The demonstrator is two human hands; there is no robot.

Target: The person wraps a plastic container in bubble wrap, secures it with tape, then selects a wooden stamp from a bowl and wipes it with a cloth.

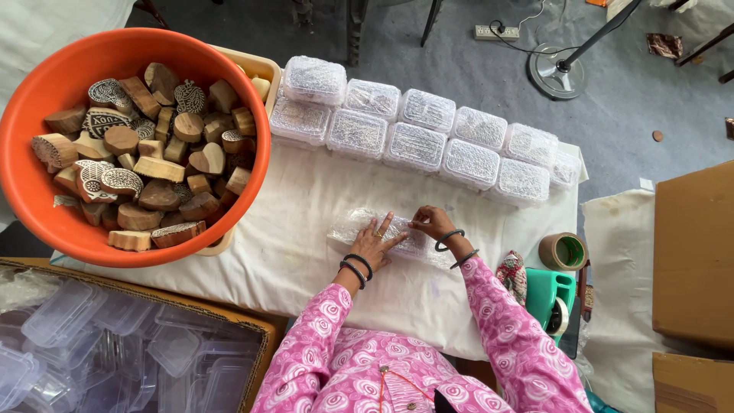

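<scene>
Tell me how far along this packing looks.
Done: about eleven wrapped boxes sit in two rows. In hand: left hand presses, right hand pinches plastic wrap around another. Left: a full orange tub of wooden blocks, plus empty containers.

Open white cloth on the counter [306, 206] between orange tub [46, 222] (heaped with wooden blocks) and both hands. Blocked behind by two rows of wrapped clear boxes [417, 138]; hemmed right by tape roll [563, 251] and green dispenser [549, 294].
</scene>
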